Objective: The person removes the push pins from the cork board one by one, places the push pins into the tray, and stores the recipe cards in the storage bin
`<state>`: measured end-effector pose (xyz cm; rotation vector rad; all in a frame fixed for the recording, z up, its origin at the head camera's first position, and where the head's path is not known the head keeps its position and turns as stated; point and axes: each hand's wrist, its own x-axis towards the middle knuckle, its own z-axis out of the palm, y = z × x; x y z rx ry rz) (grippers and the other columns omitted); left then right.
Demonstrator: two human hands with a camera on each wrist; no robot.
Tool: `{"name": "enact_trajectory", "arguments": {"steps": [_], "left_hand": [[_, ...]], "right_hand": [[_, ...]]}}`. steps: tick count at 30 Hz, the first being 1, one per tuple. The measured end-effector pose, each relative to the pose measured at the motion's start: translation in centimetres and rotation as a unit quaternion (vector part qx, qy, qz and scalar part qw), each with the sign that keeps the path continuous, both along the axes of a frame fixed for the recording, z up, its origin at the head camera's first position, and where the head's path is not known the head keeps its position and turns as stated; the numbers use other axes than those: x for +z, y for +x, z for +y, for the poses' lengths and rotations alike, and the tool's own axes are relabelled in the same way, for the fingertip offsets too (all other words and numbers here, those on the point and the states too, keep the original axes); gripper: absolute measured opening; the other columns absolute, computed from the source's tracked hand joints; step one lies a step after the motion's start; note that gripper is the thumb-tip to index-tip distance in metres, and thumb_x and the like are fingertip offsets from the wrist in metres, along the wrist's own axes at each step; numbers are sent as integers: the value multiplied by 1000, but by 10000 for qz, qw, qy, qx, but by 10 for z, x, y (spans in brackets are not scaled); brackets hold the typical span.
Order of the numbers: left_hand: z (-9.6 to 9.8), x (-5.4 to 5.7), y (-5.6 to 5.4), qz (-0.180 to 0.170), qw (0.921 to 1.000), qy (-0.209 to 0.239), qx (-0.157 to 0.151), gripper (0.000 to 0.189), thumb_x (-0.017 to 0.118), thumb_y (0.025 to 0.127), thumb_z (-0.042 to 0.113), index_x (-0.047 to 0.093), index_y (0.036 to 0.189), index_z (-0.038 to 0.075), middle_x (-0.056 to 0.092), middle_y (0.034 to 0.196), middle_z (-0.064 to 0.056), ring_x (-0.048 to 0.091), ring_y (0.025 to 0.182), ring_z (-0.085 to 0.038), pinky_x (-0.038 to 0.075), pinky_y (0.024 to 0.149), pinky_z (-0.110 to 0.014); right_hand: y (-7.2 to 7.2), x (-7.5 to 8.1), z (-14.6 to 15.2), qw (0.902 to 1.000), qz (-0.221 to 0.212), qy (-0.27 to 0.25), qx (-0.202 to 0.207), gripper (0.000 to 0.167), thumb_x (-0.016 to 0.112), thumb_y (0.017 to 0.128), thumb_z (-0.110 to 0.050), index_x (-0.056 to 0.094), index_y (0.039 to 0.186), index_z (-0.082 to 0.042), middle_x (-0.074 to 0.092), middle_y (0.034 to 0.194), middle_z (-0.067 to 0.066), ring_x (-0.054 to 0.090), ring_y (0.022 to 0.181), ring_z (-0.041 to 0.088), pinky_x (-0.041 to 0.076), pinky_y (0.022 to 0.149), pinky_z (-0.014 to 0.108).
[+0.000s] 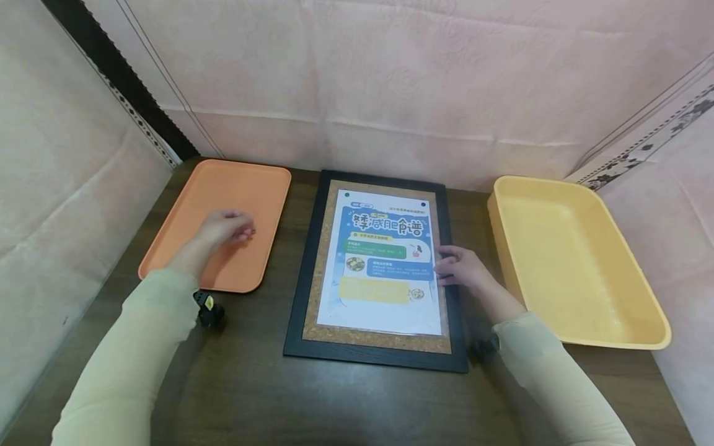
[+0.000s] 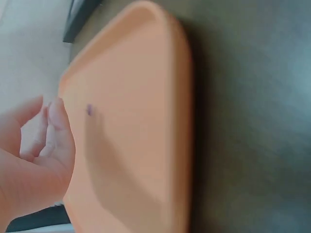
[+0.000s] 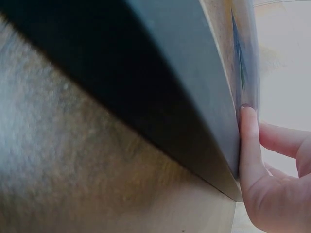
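Observation:
Over the orange tray [image 1: 245, 272] hangs my left hand [image 1: 224, 228], its thumb and fingers apart in the left wrist view with nothing seen between them. A tiny purple thing [image 2: 89, 109], too blurred to name surely, lies on the tray near those fingertips. My right hand [image 1: 460, 267] touches the right edge of a printed sheet [image 1: 390, 316] with its fingers fairly straight. That sheet lies on a black-framed cork board [image 1: 375, 354]. A green pin [image 1: 347, 194] and a blue pin [image 1: 423, 204] sit at its top corners; the lower corners show no pins.
To the right of the board stands a deep yellow bin [image 1: 580, 266]. Brown wood-grain table [image 1: 240, 384] lies under everything. Pale cloth walls [image 1: 390, 80] enclose the back and both sides.

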<state>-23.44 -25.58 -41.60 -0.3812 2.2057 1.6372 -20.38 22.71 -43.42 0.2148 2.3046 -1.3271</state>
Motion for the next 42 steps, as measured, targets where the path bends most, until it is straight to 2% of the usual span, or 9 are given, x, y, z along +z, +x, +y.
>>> {"name": "enact_trajectory", "arguments": {"steps": [4, 9, 15, 22, 31, 36, 42], "left_hand": [[16, 11, -16, 85, 10000, -37, 4, 46, 51, 96, 27, 42, 132, -1, 62, 96, 2, 61, 77, -1, 52, 76, -18], [47, 23, -37, 270, 9995, -138, -84, 56, 52, 95, 32, 39, 138, 0, 54, 122, -11, 60, 83, -2, 51, 75, -16], [86, 26, -58, 333, 9993, -122, -139, 45, 52, 96, 29, 47, 133, 3, 52, 129, -15, 57, 88, -8, 50, 68, -11], [117, 20, -78, 490, 9986, -210, -56, 38, 53, 95, 27, 54, 126, 5, 57, 121, -12, 57, 88, -12, 50, 69, -13], [152, 0, -100, 553, 9984, -101, -23, 33, 55, 94, 23, 57, 121, 4, 57, 100, -9, 56, 77, -14, 52, 70, -18], [164, -10, -105, 621, 9975, -330, 30, 33, 55, 94, 22, 57, 121, 3, 59, 97, -9, 57, 73, -12, 51, 67, -19], [179, -17, -104, 676, 9956, -649, -47, 33, 55, 95, 24, 59, 122, 5, 60, 99, -9, 56, 71, -11, 48, 61, -17]], "right_hand": [[0, 1, 2, 10000, 5, -25, -21, 65, 61, 91, -17, 28, 146, -7, 59, 122, 22, 68, 95, 24, 55, 80, 32], [2, 1, 1, 9999, -54, -33, -82, 67, 63, 90, -19, 28, 146, -7, 59, 123, 22, 68, 96, 24, 54, 81, 32], [2, 0, -1, 9999, -69, -36, -87, 66, 63, 90, -20, 29, 146, -8, 60, 122, 21, 68, 97, 24, 54, 82, 32], [2, -1, -1, 9999, -50, -5, -138, 65, 63, 89, -21, 31, 145, -10, 61, 120, 19, 68, 96, 24, 54, 82, 33], [1, -1, 1, 9999, 12, 30, -126, 65, 63, 90, -20, 31, 145, -9, 62, 119, 20, 68, 95, 24, 54, 81, 32], [0, -2, -1, 9999, 12, 13, -143, 64, 63, 90, -19, 32, 145, -9, 63, 118, 19, 68, 94, 24, 55, 79, 31], [0, -2, -1, 9997, -20, 36, -237, 63, 63, 90, -18, 33, 144, -11, 64, 115, 18, 69, 93, 23, 55, 78, 31]]}}
